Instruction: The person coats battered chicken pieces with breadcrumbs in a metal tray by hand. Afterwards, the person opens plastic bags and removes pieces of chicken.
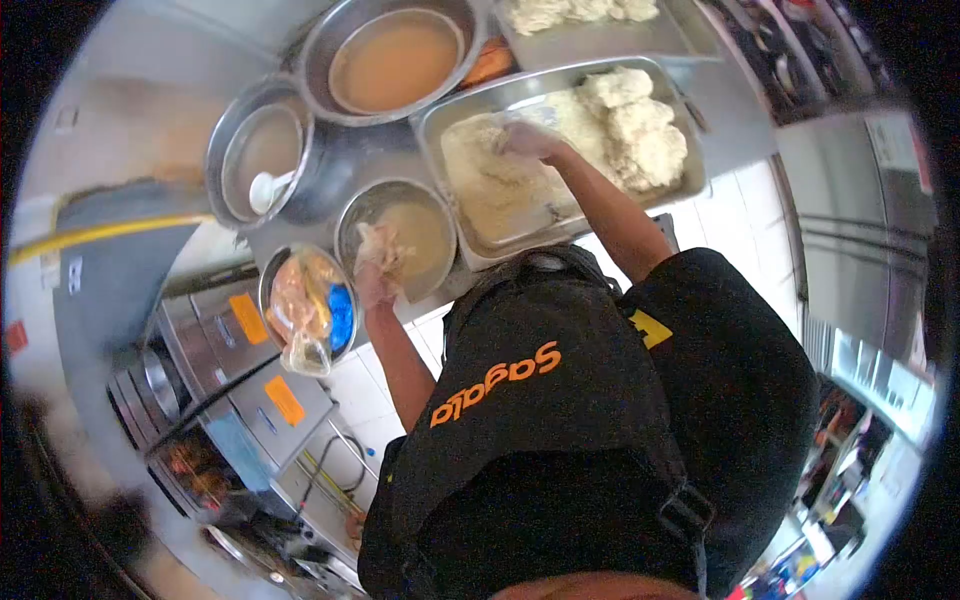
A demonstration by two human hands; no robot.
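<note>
Left hand [375, 284] pinches apparently raw meat [379, 242] — right hand [528, 141] touches flour [478, 170], finger-spread unclear.

Limp, pinkish piece [380, 243] — over metal bowl [398, 182]; pale powder [482, 178] — loose, uneven, in rectangular tray [431, 160].

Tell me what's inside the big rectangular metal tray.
The tray holds pale, flour-like powder and lumpy coated pieces heaped at picture right. The right hand reaches into it. Whatever lies beneath the heap or the hand is covered.
</note>
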